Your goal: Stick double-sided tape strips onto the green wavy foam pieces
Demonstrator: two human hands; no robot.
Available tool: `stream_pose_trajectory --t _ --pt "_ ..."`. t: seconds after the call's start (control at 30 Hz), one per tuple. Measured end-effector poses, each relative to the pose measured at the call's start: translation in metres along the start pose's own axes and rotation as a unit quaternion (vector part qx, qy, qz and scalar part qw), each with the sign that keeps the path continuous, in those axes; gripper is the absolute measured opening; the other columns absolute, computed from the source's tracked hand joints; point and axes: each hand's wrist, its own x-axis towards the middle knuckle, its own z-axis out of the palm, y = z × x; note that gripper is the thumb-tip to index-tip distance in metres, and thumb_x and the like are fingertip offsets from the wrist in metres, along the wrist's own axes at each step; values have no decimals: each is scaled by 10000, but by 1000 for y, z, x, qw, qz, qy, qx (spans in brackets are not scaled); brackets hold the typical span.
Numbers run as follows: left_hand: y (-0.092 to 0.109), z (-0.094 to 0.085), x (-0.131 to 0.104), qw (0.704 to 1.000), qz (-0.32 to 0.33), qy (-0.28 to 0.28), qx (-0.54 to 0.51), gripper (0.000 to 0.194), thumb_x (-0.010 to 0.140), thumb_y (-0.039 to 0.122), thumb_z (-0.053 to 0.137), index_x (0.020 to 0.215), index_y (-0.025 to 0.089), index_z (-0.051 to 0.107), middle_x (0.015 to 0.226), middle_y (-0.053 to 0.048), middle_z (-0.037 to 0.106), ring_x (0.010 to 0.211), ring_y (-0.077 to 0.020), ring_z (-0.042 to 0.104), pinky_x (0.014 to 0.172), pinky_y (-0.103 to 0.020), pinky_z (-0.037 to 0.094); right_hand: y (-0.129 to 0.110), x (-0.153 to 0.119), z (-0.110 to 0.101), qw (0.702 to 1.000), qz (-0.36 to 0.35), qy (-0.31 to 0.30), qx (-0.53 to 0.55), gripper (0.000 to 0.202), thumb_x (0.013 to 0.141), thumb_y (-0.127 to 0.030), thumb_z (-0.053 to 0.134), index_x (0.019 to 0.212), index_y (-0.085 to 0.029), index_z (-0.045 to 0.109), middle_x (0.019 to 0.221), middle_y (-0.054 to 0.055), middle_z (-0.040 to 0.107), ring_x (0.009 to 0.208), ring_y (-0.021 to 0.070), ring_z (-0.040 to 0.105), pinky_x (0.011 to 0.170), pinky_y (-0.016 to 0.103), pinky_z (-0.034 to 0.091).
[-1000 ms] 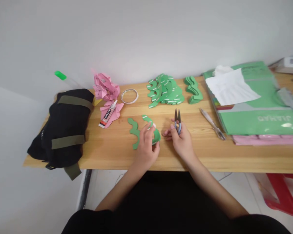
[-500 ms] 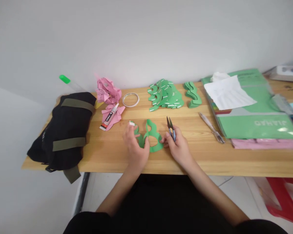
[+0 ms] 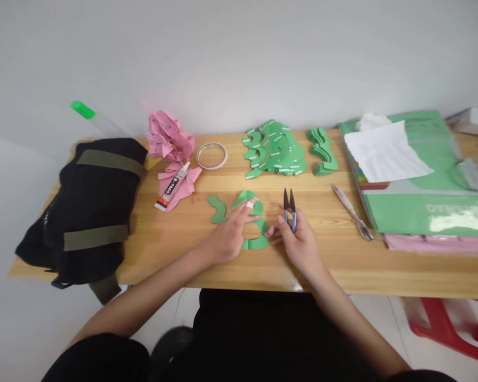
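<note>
My left hand (image 3: 230,236) reaches over a figure-eight-shaped green paper cutout (image 3: 258,242), its fingers stretched out and touching the upper loop. A small white patch shows at one fingertip; whether it is tape or a wrapping I cannot tell. To the left of that hand a small wavy green paper piece (image 3: 216,209) lies flat on the table. My right hand (image 3: 298,233) is closed around thread snips (image 3: 290,213) with blue handles, blades pointing away from me and apart. Its fingertips come close to the cutout's right edge.
Behind lie a fanned pile of green cutouts (image 3: 276,148), a wavy green stack (image 3: 322,151) and a tape roll (image 3: 198,157). Left are a glue tube (image 3: 172,187), crumpled pink paper (image 3: 169,137) and a black bag (image 3: 99,204). Right are a pen (image 3: 352,212) and a green folder (image 3: 426,204).
My left hand has left the small wavy piece, which now lies separate, and moved right onto the larger cutout. The right hand still holds the snips. The view has shifted slightly.
</note>
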Motion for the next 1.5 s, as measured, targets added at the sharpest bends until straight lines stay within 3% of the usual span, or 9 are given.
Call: stream_pose_trajectory --t 0.23,0.4,0.63,1.17,1.37,1.5 --pt "4 0 0 995 -56 -6 -76 959 828 -66 381 1551 331 -107 1606 -212 269 1123 -229 694 924 -433 602 -19 14 16 994 82 30 71 372 656 -460 756 825 -205 544 405 -121 484 383 146 613 370 209 478" --pt "7 -1 2 994 -77 -13 -81 985 823 -71 394 1546 319 -150 1615 -225 238 1152 -250 681 965 -449 583 -28 29 31 989 142 39 4 236 656 -341 742 691 -185 568 375 -88 491 350 140 595 330 190 455" --pt "7 0 0 992 -86 -23 -91 977 824 -62 388 1545 311 -156 1620 -215 234 1173 -262 669 937 -433 603 -32 30 40 982 158 70 -79 159 731 -267 674 654 -176 569 416 -59 532 340 125 585 285 168 407" --pt "3 3 -2 997 -49 -6 -60 924 870 -35 355 1535 264 -213 1635 -221 161 1405 -318 436 1004 -457 573 -19 25 46 968 94 129 -191 147 776 -317 641 729 -180 613 480 -23 611 351 151 588 354 252 473" --pt "2 4 -4 997 -47 -10 -54 954 845 -63 353 1538 289 -200 1648 -174 156 1477 -320 294 1061 -490 534 -21 29 42 940 20 131 -314 148 768 -295 649 658 -202 615 447 -14 592 368 159 560 443 284 425" --pt "-1 5 -5 998 -48 -5 -47 957 832 -74 354 1546 299 -161 1652 -157 157 1452 -310 363 1057 -495 536 -17 30 41 929 -16 130 -346 149 784 -309 643 672 -215 614 503 7 624 431 174 577 458 282 394"
